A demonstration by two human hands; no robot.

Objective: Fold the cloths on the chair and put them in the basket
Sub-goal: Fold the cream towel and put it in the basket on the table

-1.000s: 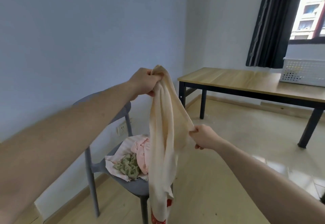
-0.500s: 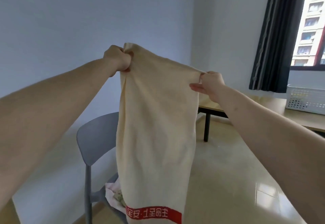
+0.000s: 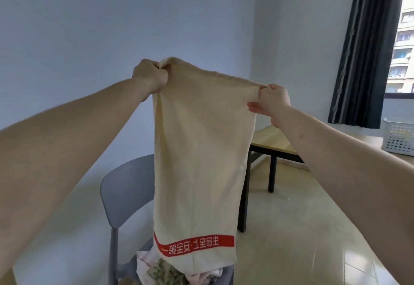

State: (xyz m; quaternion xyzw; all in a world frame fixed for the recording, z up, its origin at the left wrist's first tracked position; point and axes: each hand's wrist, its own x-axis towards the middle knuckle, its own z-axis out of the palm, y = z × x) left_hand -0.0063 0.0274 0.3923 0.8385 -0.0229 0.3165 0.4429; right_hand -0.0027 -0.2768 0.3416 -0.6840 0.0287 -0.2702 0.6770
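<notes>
A cream towel [image 3: 197,161] is held up, spread open, above the grey chair [image 3: 125,195].

Its top corners are pinched by the left hand [image 3: 150,77] and the right hand [image 3: 274,103], fingers closed on the fabric. More cloths [image 3: 161,271], seemingly crumpled, are left on the chair seat. The white basket [image 3: 398,137] is seen well right of the chair, on the table [image 3: 273,142].

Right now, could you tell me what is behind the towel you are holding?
Behind the towel: a grey chair with crumpled cloths and a table leg. Most of the seat is hidden.
</notes>
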